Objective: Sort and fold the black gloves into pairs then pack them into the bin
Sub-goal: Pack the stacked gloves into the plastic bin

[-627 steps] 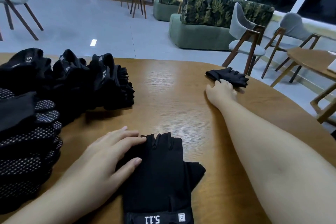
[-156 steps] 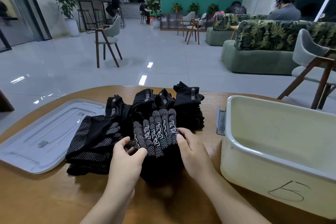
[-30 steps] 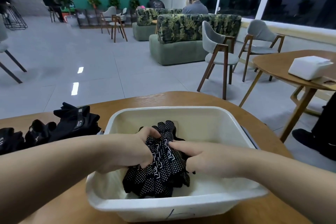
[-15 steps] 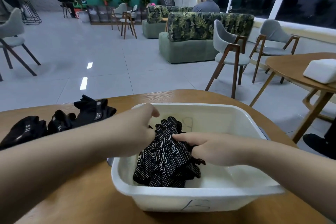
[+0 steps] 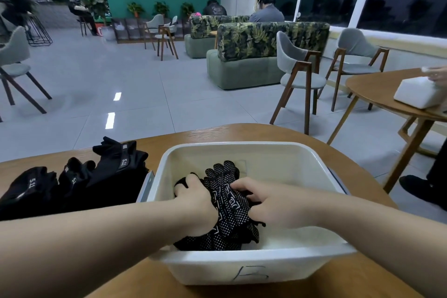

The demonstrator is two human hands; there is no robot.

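A white plastic bin [image 5: 285, 152] stands on the wooden table in front of me. Inside it lies a stack of black gloves with white grip dots [image 5: 229, 210]. My left hand [image 5: 196, 201] reaches into the bin and is curled over the stack's left side. My right hand [image 5: 268, 201] presses on the stack from the right, fingers on the fabric. Both hands are in contact with the gloves. To the left of the bin, more black gloves marked 5.11 [image 5: 79, 179] sit in folded piles on the table.
The round wooden table [image 5: 217, 133] ends just beyond the bin. Grey chairs [image 5: 297, 72] and a second table with a white box [image 5: 418, 92] stand to the right. Other people sit at the green sofas [image 5: 254, 53] farther back.
My left hand has gone from above the bin's left rim down onto the gloves. The stack has settled a little lower in the bin. My right hand stays on it.
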